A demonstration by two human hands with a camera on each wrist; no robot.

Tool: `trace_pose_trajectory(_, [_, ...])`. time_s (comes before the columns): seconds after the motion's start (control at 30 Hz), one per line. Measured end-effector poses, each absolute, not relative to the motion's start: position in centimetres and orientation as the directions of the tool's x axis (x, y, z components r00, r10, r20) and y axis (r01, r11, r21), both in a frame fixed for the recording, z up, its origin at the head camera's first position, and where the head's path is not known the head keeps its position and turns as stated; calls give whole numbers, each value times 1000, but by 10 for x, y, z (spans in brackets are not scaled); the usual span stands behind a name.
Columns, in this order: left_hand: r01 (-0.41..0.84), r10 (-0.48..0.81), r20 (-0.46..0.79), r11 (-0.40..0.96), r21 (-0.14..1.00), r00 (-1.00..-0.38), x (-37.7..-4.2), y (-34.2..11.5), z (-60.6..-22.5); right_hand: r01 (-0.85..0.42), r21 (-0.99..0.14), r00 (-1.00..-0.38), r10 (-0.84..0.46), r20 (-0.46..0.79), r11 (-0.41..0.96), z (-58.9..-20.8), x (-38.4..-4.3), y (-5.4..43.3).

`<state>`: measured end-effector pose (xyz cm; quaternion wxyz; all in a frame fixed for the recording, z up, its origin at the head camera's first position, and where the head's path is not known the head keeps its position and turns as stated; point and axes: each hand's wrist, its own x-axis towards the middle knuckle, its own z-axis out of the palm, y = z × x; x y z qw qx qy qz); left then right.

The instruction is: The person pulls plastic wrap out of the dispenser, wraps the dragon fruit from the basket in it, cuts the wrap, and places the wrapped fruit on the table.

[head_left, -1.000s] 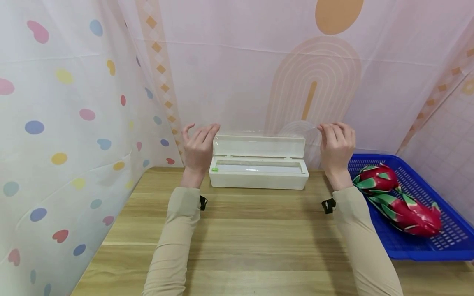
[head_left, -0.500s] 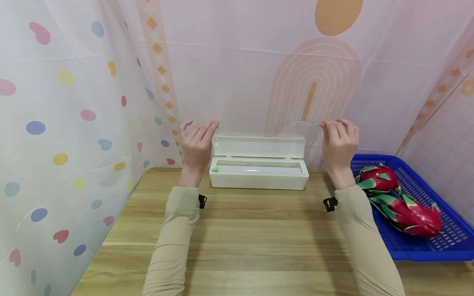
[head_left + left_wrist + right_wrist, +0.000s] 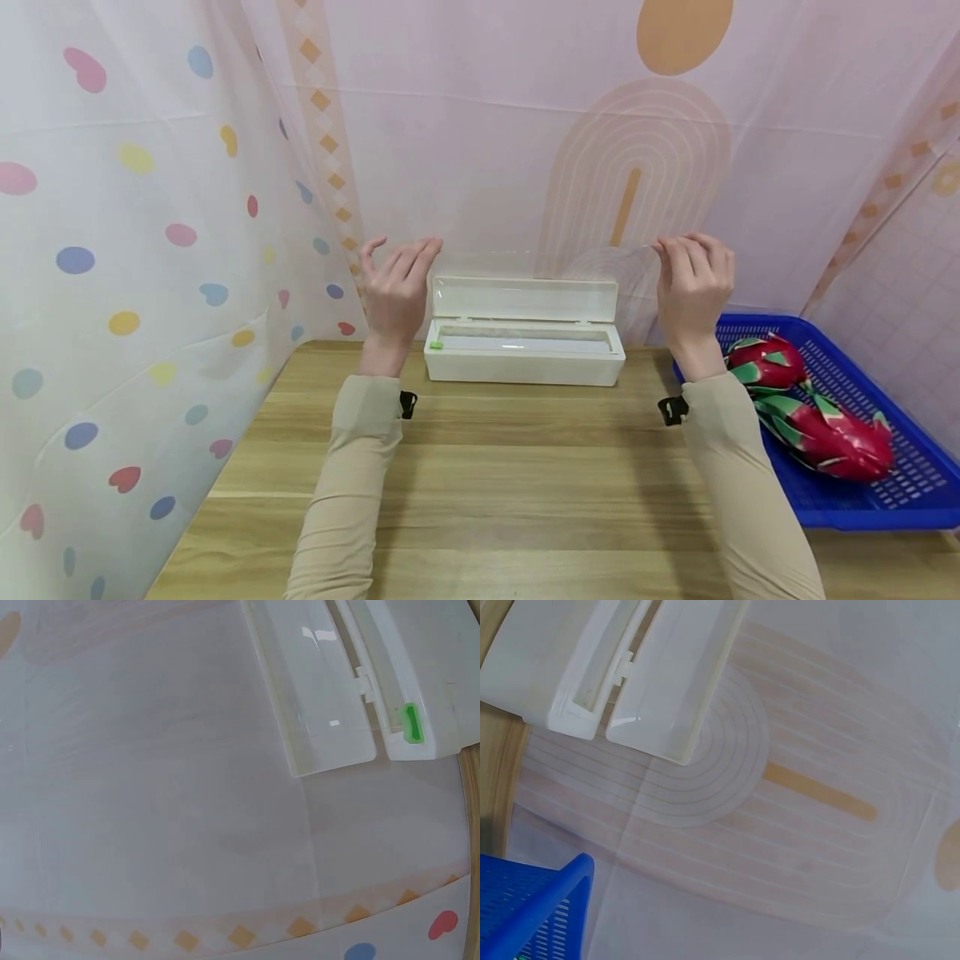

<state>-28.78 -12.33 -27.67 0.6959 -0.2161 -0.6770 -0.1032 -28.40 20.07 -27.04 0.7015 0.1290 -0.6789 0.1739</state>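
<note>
A clear sheet of cling film stretches between my two raised hands, its top edge showing as a faint line. My left hand pinches the film's left end, thumb side hidden behind the fingers. At the other end my right hand pinches the right corner between thumb and fingertips. Below and between them stands a white cling film dispenser box, its lid raised at the back. A green slide cutter sits at the box's left end. Neither wrist view shows a hand.
On the right stands a blue plastic basket holding two red dragon fruits with green scales. The wooden table lies under the forearms. A patterned curtain hangs behind and at both sides.
Both hands have risen slightly and spread a little farther apart, the right one moving right, the left one left. The film's top edge has risen with them; the box has stayed put.
</note>
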Motion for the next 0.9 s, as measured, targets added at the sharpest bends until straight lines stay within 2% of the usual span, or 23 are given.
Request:
trace_pose_trajectory(0.23, [445,130,988,882,-155,87,-287,-123,-272,-422,-57,31,77,997,905,-265,-283,200])
trace_pose_trajectory(0.9, [448,122,988,881,-153,96,-279,-122,-254,-432,-64,84,111,990,900,-251,-280,200])
